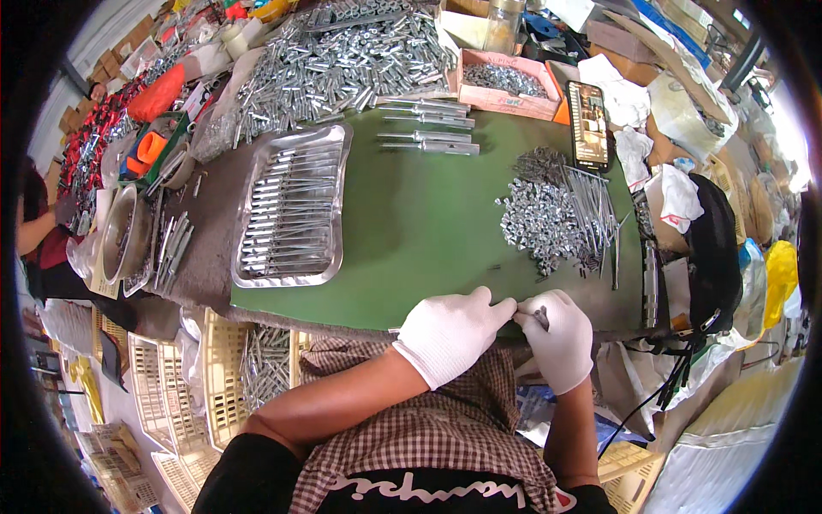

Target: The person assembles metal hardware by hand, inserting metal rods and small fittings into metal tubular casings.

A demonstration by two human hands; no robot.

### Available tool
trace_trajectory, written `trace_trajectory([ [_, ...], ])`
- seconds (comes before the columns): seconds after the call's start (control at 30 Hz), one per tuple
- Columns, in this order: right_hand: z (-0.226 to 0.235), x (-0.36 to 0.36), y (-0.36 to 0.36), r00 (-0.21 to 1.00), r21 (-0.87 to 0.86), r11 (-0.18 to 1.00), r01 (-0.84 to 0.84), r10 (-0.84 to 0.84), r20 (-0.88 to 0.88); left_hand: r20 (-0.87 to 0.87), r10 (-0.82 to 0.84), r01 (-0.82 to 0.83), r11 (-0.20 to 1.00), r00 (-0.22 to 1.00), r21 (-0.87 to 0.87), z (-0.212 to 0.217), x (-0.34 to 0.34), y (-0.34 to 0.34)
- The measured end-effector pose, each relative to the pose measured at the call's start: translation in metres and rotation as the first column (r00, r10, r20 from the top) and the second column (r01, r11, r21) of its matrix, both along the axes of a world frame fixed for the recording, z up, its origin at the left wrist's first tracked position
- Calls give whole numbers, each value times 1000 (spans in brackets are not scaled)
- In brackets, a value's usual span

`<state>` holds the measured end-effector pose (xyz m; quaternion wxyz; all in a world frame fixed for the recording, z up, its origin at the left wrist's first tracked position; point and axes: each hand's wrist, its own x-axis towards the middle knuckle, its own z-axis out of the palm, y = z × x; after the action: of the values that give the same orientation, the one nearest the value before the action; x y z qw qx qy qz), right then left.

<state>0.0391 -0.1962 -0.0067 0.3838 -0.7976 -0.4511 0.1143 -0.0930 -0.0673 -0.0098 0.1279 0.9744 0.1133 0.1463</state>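
At the near edge of the green desk (411,231), both gloved hands meet on a small metal bolt (541,318). It looks stiff, light and slick, best pinched by its shank. The right hand (561,338) is closed around it; the left hand (449,330) pinches narrowly at its tip.

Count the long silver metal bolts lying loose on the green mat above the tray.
4: long silver metal bolts lie stacked in a column at the green mat's far edge, beside the big heap; more may hide within that heap.
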Motion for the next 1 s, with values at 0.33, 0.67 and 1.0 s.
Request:
trace_trajectory([
  [0.33,-5,14,1,994,-86,994,-72,78,76,-11,-39,40,997,999,65,-6,-4,4],
  [0.67,-6,1,33,399,576,640,509,417,-817,-95,-72,77,996,993,44,1,1,6],
  [1.0,-32,-8,38,554,668,574,473,396,-733,-92,-76,84,992,993,90,9,3,4],
])
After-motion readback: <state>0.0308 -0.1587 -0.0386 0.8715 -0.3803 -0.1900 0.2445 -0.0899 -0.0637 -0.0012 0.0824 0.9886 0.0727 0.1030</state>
